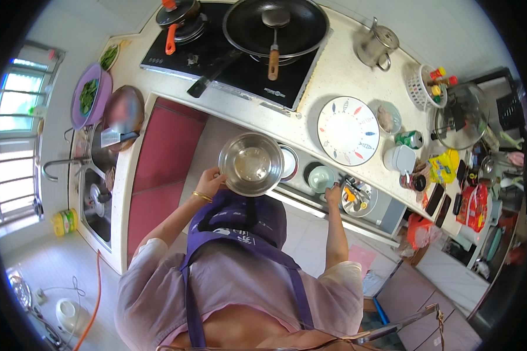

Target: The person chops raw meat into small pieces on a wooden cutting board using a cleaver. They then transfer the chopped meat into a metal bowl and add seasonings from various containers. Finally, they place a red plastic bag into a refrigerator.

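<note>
My left hand (211, 181) grips the rim of a round stainless steel bowl (251, 164), held in front of the purple apron (237, 219). The bowl's inside is shiny and partly washed out by glare. Below the counter, a pulled-out drawer (386, 213) holds dishes. My right hand (333, 194) reaches into it, at the rim of a pale green bowl (320, 177); its fingers are too small to tell whether they grip. Beside that hand lies a steel basin (371, 205) with several utensils. A white bowl (288, 163) is partly hidden behind the steel bowl.
A wok (246, 26) with a wooden-handled spatula (273, 61) sits on the cooktop (158, 61). On the counter are a fish-patterned plate (348, 130), a steel pitcher (377, 44) and a glass lid (463, 114). At left, a purple basin (107, 85) of greens stands near the sink (88, 219).
</note>
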Demonstrator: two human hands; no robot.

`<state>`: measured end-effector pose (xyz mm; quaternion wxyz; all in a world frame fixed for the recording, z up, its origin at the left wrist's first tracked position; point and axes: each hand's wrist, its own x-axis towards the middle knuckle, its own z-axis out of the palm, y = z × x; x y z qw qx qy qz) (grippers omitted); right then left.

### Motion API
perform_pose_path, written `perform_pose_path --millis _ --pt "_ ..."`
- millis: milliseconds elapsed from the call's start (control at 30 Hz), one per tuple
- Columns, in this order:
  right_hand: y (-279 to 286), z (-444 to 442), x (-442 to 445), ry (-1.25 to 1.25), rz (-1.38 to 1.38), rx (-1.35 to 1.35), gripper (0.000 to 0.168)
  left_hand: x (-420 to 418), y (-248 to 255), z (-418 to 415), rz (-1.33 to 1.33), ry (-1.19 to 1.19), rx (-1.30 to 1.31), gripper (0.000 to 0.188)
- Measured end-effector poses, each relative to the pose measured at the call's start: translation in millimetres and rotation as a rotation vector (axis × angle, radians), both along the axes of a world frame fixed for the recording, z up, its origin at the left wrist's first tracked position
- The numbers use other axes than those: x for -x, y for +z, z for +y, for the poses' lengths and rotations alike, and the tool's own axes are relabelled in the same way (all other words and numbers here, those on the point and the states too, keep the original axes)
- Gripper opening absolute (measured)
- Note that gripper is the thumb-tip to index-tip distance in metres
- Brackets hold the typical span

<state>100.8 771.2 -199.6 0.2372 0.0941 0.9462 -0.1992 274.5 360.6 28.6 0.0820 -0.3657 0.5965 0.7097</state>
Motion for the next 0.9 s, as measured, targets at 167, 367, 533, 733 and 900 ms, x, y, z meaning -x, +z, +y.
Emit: perform_pose_path --millis 167,367,533,733,900 --pt "90.1 -26.4 -26.9 0.116 0.329 0.034 0.034 -13.5 -1.3 -3.2 0.026 0.136 -0.038 0.016" --pt "104.5 -46.8 -68.7 0.428 0.768 0.18 0.018 -27.9 -2.8 -9.2 -0.026 0.25 0.019 0.018" --pt "97.2 -43.0 -65.7 0.435 0.8 0.135 0.018 -38.0 4.9 -16.2 -0.014 0.325 0.029 0.02" --pt "100.8 -56.9 -30.5 0.485 0.859 0.1 0.02 -65.0 -8.0 -39.1 0.078 0.461 -0.075 0.017" --pt "121.0 -115.3 -28.4 0.64 0.837 0.231 0.013 -76.2 14.1 -98.2 0.114 0.525 -0.067 0.015"
